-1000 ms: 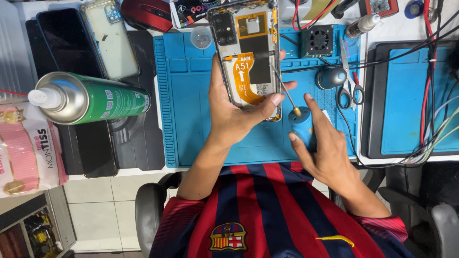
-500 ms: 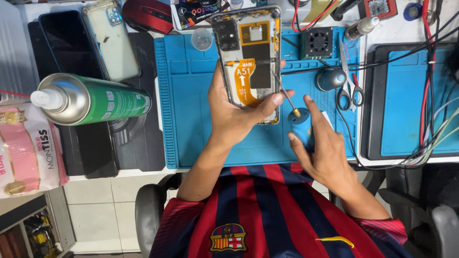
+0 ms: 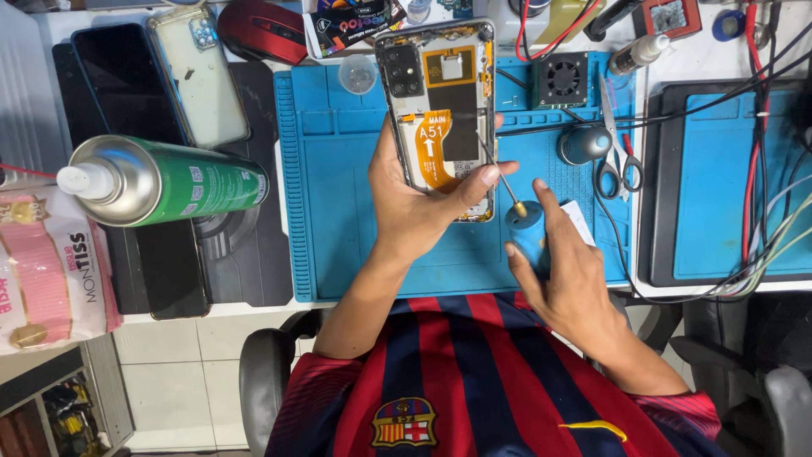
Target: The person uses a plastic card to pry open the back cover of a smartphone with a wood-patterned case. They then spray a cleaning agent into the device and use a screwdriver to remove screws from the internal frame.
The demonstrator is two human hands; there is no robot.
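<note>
The opened black smartphone with its back cover removed (image 3: 441, 118) sits in the upper centre of the frame, above the blue silicone work mat (image 3: 338, 211) that covers the middle of the white tabletop (image 3: 702, 51). Progress, as judged from the frame: the rear cover is already off, exposing the camera block at the phone's upper left corner, the dark central plate and an orange flex cable; the internal parts remain in place, so the strip-down appears to be at an early to middle stage. The phone's long axis runs almost vertically in the frame, camera end toward the top edge, lower end toward the person, open back facing the camera. The left hand (image 3: 414, 203) grips the phone from below, fingers wrapped behind the left edge and thumb pressed across the lower right part. The right hand (image 3: 562, 271), lower right of centre, pinches the blue handle of a thin-shafted precision screwdriver (image 3: 516, 216) between thumb and forefinger; the shaft slants up and left toward the phone's right edge. Whether the tip sits in a screw cannot be determined. A green spray can (image 3: 169, 182) lies at left, scissors (image 3: 617, 156) at right.
</note>
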